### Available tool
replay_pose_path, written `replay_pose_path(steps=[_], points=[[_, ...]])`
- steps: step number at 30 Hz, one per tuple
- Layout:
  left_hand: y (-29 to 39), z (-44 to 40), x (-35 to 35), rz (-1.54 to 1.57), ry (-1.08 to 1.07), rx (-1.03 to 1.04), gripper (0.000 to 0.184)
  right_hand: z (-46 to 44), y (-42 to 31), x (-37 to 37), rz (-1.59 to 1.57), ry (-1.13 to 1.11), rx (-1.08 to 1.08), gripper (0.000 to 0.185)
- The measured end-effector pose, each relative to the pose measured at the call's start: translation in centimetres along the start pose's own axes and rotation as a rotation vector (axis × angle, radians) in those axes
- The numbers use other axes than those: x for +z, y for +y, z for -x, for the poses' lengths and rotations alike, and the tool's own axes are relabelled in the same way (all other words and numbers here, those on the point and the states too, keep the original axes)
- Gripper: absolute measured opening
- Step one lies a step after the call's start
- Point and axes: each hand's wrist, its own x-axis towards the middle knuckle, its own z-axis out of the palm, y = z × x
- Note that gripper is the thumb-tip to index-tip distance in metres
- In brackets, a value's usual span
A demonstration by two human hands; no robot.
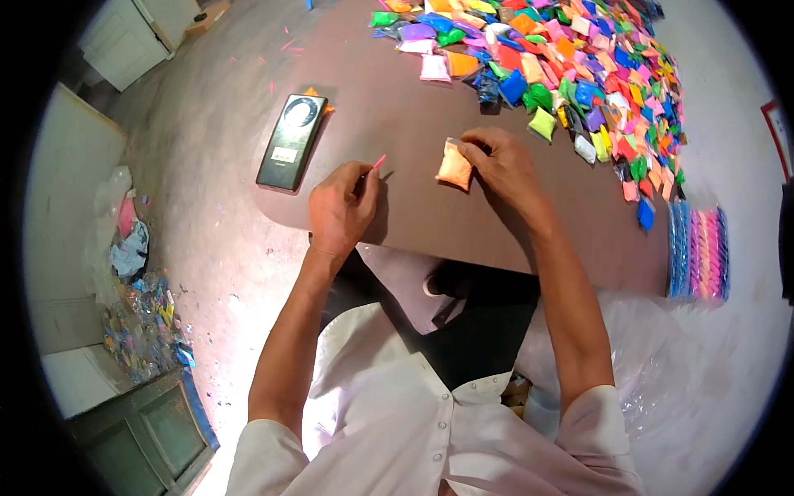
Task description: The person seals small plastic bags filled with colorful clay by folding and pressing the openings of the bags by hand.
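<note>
Two hands are positioned over the bench [401,219], each closed to a fingertip pinch; the right hand [502,172] grips the peach packet [454,169] at its upper right, presumably by the edge so that the filled body is not squashed; whether the packet rests on the bench or hangs just above it cannot be told; the left hand [341,207], left of the packet, is curled, thumb and forefinger on a thin pink strip [380,161], probably because so slim an item permits only a tip grip; the phone [289,147] lies farther left of the packet; the packet pile [571,70] spreads beyond and right of it, likely for right-hand reach
</note>
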Motion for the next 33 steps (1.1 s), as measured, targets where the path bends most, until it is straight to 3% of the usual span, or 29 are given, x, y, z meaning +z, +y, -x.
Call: replay_pose_path(steps=[2,4,8,10,14,21,23,29,33], points=[[-0.2,0.0,0.0,0.016,-0.003,-0.006,0.011,-0.8,-0.9,0.4,0.026,0.035,-0.047,0.028],[0.0,-0.1,-0.1,0.03,0.005,-0.021,0.011,-0.4,-2.0,0.5,0.106,0.21,-0.193,0.028],[-0.3,-0.1,-0.1,0.014,0.015,0.023,0.01,3.1,-3.1,0.8,0.165,0.149,-0.304,0.031],[0.0,0.0,-0.3,0.023,0.004,0.002,0.01,4.8,-3.1,0.8,0.26,-0.01,-0.357,0.043],[0.4,-0.1,-0.2,0.011,-0.015,-0.013,0.01,6.3,-3.0,3.0,0.38,-0.024,-0.225,0.062],[0.3,0.0,0.0,0.036,0.025,-0.011,0.006,5.4,-3.9,5.3,0.367,0.068,-0.185,0.061],[0.1,0.0,0.1,0.059,0.047,0.008,0.006,4.9,-4.7,5.1,0.29,0.183,-0.162,0.06],[0.4,-0.2,0.0,0.026,0.025,0.01,0.007,4.7,-4.6,4.7,0.347,0.037,-0.163,0.059],[0.8,-0.2,-0.3,0.029,0.029,0.021,0.007,4.8,-4.3,4.9,0.341,0.061,-0.183,0.061]])
